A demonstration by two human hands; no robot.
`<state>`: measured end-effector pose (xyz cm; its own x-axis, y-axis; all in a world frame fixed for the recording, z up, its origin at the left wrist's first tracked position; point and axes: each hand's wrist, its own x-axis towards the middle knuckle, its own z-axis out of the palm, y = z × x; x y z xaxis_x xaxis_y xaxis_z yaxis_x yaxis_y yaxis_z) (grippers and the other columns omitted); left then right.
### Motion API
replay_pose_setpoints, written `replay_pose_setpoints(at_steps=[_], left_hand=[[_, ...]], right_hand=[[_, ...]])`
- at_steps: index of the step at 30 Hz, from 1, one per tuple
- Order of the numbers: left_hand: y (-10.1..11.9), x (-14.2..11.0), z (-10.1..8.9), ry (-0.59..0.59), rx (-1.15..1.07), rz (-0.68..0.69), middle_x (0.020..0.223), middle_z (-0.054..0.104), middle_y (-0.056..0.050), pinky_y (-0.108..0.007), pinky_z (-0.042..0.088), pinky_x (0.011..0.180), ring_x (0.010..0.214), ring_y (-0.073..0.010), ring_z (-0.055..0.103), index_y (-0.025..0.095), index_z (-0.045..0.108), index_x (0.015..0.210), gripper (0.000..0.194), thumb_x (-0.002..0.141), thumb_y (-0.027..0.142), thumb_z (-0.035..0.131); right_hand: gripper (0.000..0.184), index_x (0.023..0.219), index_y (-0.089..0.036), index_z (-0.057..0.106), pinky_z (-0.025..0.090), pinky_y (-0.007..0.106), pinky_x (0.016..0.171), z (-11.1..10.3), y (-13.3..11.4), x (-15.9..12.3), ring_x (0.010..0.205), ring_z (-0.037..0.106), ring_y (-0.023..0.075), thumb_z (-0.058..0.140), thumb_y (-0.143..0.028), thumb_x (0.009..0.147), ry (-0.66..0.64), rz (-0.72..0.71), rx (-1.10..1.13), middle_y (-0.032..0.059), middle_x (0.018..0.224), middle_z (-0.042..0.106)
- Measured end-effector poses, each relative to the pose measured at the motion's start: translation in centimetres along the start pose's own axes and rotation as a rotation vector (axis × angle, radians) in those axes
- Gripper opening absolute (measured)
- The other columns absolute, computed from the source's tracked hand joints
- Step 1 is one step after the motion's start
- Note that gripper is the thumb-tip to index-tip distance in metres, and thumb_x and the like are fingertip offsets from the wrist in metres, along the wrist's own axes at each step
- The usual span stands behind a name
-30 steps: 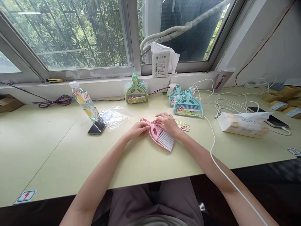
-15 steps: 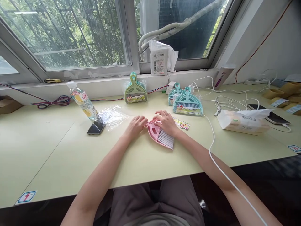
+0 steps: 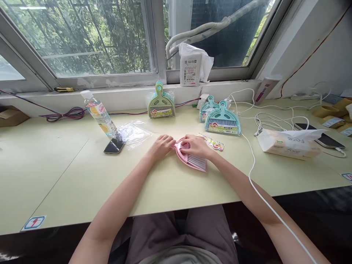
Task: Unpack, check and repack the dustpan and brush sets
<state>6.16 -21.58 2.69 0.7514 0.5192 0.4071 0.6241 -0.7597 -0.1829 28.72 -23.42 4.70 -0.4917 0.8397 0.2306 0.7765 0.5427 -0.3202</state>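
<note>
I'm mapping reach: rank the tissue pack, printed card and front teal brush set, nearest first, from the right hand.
From the right hand:
1. Printed card, just right of it
2. Front teal brush set, beyond the card
3. Tissue pack, far right

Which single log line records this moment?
left hand: at pink dustpan handle | right hand: on pink brush | nearby: printed card, teal brush sets, bottle

Tissue pack at 3 o'clock reads what looks like "Face", twice. Red arrow on the blue-bordered table sticker at 8. White package around 12 has a barcode plus tiny print, and the teal set's label near 3 shows Chinese characters, too small for me.
</note>
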Motion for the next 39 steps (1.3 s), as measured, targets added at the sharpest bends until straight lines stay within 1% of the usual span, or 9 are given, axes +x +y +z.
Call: replay_pose_setpoints(at_steps=[4, 8, 13, 18, 21, 26, 30, 34, 39], left_hand=[[0.3, -0.2, -0.1, 0.07, 0.054, 0.098, 0.107, 0.065, -0.01, -0.034, 0.045, 0.087, 0.1, -0.0212, 0.058, 0.017, 0.059, 0.111, 0.021, 0.096, 0.017, 0.044], [0.1, -0.6, 0.1, 0.17, 0.142, 0.136, 0.107, 0.068, -0.007, -0.029, 0.049, 0.08, 0.095, -0.0168, 0.063, 0.018, 0.06, 0.103, 0.02, 0.096, 0.012, 0.043], [0.1, -0.7, 0.5, 0.256, 0.151, 0.173, 0.108, 0.07, -0.005, -0.027, 0.05, 0.087, 0.099, -0.0139, 0.065, 0.02, 0.06, 0.11, 0.027, 0.096, 0.007, 0.041], [0.3, -0.5, 0.5, 0.319, 0.206, 0.189, 0.107, 0.072, -0.004, -0.027, 0.052, 0.086, 0.096, -0.0145, 0.068, 0.019, 0.062, 0.108, 0.024, 0.095, 0.008, 0.044], [0.6, -0.4, 0.5, 0.308, 0.194, 0.174, 0.106, 0.073, -0.004, -0.028, 0.053, 0.086, 0.095, -0.0152, 0.069, 0.018, 0.064, 0.105, 0.023, 0.095, 0.009, 0.046], [0.9, -0.3, 0.6, 0.211, 0.111, 0.074, 0.107, 0.073, -0.005, -0.027, 0.053, 0.085, 0.096, -0.0153, 0.069, 0.02, 0.067, 0.106, 0.024, 0.095, 0.012, 0.046], [1.0, -0.2, 0.6, 0.211, 0.05, 0.046, 0.107, 0.073, -0.006, -0.027, 0.052, 0.082, 0.096, -0.0157, 0.068, 0.02, 0.067, 0.106, 0.024, 0.095, 0.013, 0.048], [1.2, -0.2, 0.8, 0.214, 0.124, 0.057, 0.105, 0.072, -0.004, -0.026, 0.049, 0.076, 0.092, -0.0152, 0.067, 0.019, 0.066, 0.104, 0.022, 0.096, 0.013, 0.046], [1.3, -0.1, 1.1, 0.14, 0.129, 0.022, 0.099, 0.069, -0.005, -0.026, 0.047, 0.074, 0.086, -0.0149, 0.064, 0.019, 0.064, 0.102, 0.023, 0.095, 0.012, 0.043]], right_hand=[[0.014, 0.089, -0.021, 0.071, 0.04, 0.027, 0.08, 0.3, -0.1, 0.1, 0.096, 0.06, 0.0185, 0.063, -0.031, 0.085, 0.022, 0.004, 0.016, 0.0039, 0.103, 0.066], [0.013, 0.087, -0.021, 0.07, 0.04, 0.026, 0.077, -0.3, 0.0, 0.1, 0.092, 0.06, 0.0174, 0.063, -0.032, 0.084, 0.031, 0.012, 0.055, 0.003, 0.103, 0.065], [0.01, 0.084, -0.02, 0.069, 0.04, 0.025, 0.075, -0.6, 0.2, 0.1, 0.089, 0.059, 0.016, 0.063, -0.029, 0.082, 0.021, 0.016, 0.103, 0.0025, 0.1, 0.065], [0.009, 0.08, -0.02, 0.068, 0.039, 0.024, 0.072, -0.6, 0.6, 0.3, 0.087, 0.058, 0.016, 0.063, -0.028, 0.082, 0.013, 0.005, 0.12, 0.0026, 0.093, 0.064], [0.01, 0.081, -0.02, 0.068, 0.039, 0.025, 0.074, -0.6, 0.7, 0.3, 0.088, 0.058, 0.0164, 0.062, -0.027, 0.083, 0.013, -0.003, 0.118, 0.0032, 0.093, 0.064], [0.012, 0.086, -0.02, 0.069, 0.039, 0.027, 0.081, -0.7, 0.8, 0.2, 0.093, 0.057, 0.0183, 0.06, -0.027, 0.086, 0.003, -0.027, 0.113, 0.0046, 0.098, 0.064], [0.014, 0.088, -0.019, 0.069, 0.039, 0.028, 0.082, -0.9, 0.7, 0.1, 0.094, 0.056, 0.0189, 0.058, -0.028, 0.088, -0.008, -0.02, 0.129, 0.005, 0.098, 0.064], [0.015, 0.087, -0.019, 0.069, 0.039, 0.028, 0.081, -1.1, 0.6, 0.1, 0.092, 0.056, 0.0186, 0.058, -0.029, 0.089, -0.028, -0.013, 0.151, 0.0052, 0.096, 0.062], [0.015, 0.086, -0.018, 0.068, 0.039, 0.027, 0.078, -1.1, 0.7, 0.1, 0.088, 0.055, 0.0176, 0.058, -0.029, 0.088, -0.042, -0.001, 0.155, 0.0048, 0.092, 0.059]])
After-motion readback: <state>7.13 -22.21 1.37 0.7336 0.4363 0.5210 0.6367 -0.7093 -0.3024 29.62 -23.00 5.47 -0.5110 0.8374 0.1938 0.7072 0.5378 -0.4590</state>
